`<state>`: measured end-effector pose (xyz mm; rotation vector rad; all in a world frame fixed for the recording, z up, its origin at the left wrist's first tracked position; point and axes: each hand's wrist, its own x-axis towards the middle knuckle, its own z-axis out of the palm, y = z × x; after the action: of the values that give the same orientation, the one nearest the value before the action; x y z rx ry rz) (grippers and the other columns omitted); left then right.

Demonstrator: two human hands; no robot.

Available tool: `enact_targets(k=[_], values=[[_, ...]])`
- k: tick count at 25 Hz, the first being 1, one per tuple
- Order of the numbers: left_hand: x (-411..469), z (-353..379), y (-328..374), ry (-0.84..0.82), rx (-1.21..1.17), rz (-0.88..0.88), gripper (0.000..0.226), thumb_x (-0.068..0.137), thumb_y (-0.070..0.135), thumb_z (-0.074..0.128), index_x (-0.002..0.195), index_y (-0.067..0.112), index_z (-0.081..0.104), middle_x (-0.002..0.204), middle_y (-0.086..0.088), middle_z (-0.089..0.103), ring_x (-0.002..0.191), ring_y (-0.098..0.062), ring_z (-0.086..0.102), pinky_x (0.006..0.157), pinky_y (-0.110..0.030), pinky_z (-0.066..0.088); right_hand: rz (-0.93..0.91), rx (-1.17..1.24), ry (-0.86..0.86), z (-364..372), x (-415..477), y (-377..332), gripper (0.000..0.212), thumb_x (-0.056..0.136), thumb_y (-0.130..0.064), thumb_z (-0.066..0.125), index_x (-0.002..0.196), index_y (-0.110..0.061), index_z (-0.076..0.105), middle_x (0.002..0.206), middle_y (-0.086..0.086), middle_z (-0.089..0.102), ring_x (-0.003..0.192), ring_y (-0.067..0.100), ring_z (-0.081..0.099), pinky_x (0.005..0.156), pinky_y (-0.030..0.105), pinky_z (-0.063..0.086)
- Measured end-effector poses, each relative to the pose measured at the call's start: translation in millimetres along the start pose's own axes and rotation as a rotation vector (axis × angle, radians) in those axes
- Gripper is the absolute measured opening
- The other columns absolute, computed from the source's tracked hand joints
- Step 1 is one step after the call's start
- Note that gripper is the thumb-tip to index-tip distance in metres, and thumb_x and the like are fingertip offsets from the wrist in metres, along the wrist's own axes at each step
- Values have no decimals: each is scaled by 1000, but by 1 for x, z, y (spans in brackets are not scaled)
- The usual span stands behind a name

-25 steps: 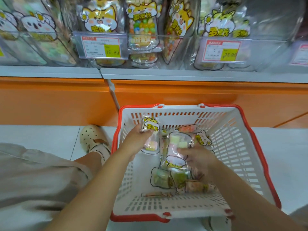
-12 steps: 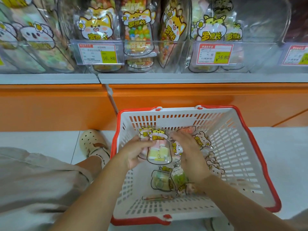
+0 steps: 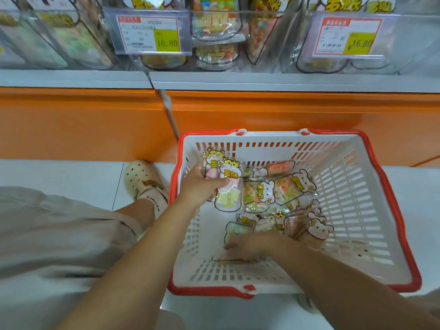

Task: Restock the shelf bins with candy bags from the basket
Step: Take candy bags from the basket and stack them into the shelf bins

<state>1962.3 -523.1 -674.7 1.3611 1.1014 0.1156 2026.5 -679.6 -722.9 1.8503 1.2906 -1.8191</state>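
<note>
Head camera: my left fingers (image 3: 212, 186) hold candy bags (image 3: 232, 173); right fingers (image 3: 234, 246) dig in the basket (image 3: 357, 210), grip unclear. Next, fill shelf bins (image 3: 269, 39).

I'm watching a red-rimmed white basket (image 3: 357, 210), candy bags (image 3: 269, 194) showing yellow cartoon animals, an orange shelf base (image 3: 285, 110) behind it.

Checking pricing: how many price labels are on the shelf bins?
2. On the shelf bins: the left price label left of centre, the right price label toward the right; more may sit off-frame.
</note>
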Motion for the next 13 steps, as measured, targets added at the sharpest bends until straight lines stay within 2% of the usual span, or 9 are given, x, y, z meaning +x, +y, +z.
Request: enact_targets(k=[2, 4, 7, 9, 11, 13], values=[[-1, 0, 1, 0, 5, -7, 67, 75, 17, 82, 133, 12, 49, 124, -11, 62, 78, -13, 62, 50, -18, 43, 81, -131, -48, 10, 13, 3, 65, 91, -65, 34, 147, -32, 35, 158, -5, 26, 143, 23, 28, 114, 45, 24], [-1, 0, 4, -1, -14, -26, 64, 76, 16, 82, 131, 11, 50, 118, -11, 64, 66, -8, 55, 43, -15, 42, 66, -100, -26, 8, 9, 8, 63, 91, -64, 41, 144, -31, 40, 152, -4, 36, 135, 22, 39, 110, 43, 32], [-2, 2, 6, -19, -61, -33, 51, 76, 13, 81, 121, 14, 55, 88, 2, 63, 63, -8, 56, 43, -16, 44, -9, 41, 33, 2, -2, 19, 47, 95, -53, 46, 131, -23, 56, 131, 0, 56, 110, 18, 54, 94, 35, 43], [-3, 2, 7, -14, -99, -40, 44, 77, 11, 80, 114, 16, 57, 88, 5, 63, 69, -8, 60, 46, -18, 46, -38, 88, 111, 5, -1, 27, 38, 99, -46, 44, 114, -16, 62, 117, 5, 61, 96, 18, 53, 83, 34, 42], [-5, 3, 8, -3, -121, -40, 39, 77, 10, 80, 107, 18, 57, 91, 5, 64, 72, -7, 61, 47, -20, 47, -20, 188, 240, 6, -1, 30, 34, 101, -39, 43, 89, -12, 59, 95, 11, 61, 79, 17, 51, 67, 30, 39], [-6, 3, 9, 3, -125, -43, 37, 77, 10, 80, 104, 19, 56, 91, 6, 64, 73, -7, 61, 46, -19, 46, -4, 316, 321, 1, -5, 33, 36, 102, -36, 42, 75, -14, 51, 74, 3, 50, 66, 13, 48, 57, 25, 36]])
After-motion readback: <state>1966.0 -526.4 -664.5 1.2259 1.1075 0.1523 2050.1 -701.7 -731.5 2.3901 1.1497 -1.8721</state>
